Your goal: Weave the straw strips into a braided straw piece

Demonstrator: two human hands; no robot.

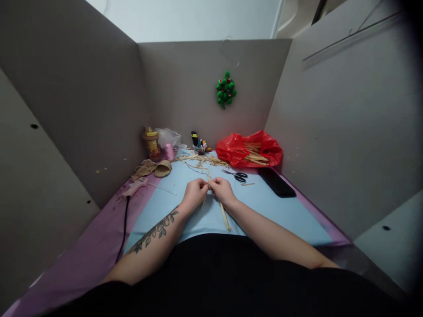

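My left hand [196,192] and my right hand [222,190] meet over the light blue cloth [257,211], fingertips pinched close together on thin straw strips. One strip end [225,216] hangs down beside my right wrist toward the table's front edge. Another short end shows below my left fingers. Above the hands, a thin twisted length of straw [196,167] curves away toward the back. How the strips cross between the fingertips is too small to make out.
Black scissors [240,177] and a dark phone [276,182] lie right. Behind are a red bag [231,149] of straw, straw scraps [214,161], a pen holder [199,149] and a pink spool [169,152]. Left are a cup [152,145], woven pieces [163,168] and a corded glue gun [135,188].
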